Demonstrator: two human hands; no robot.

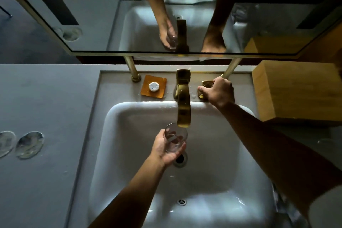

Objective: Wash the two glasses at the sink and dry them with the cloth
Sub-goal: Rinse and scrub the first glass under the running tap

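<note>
White and glossy, the sink (129,153) curves smoothly beneath the left hand (166,151), which grips a clear, thin-walled glass (174,138) just under the brass spout (183,109), above the drain. At the basin's back edge, the right hand (219,89) curls around the brass tap handle (205,84). A sudden strong flow could splash, and wet glass may slip and crack against the hard basin.

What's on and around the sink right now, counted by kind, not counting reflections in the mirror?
Drinking glass, held by the left hand: 1
Clear round discs on the counter: 2
Brass spout: 1
Brass tap handle, gripped by the right hand: 1
Amber soap dish: 1
White round soap: 1
Wooden box: 1
Total: 8
</note>
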